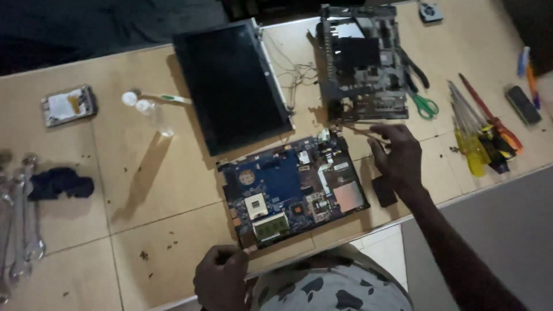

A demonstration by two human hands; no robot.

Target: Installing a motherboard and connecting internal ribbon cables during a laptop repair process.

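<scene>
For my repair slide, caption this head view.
Left hand and right hand flank a blue laptop motherboard on a wooden table.

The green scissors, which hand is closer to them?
Right. The right hand is just below and left of the green scissors, near the laptop frame. The left hand is far off, at the blue circuit board's near corner.
</scene>
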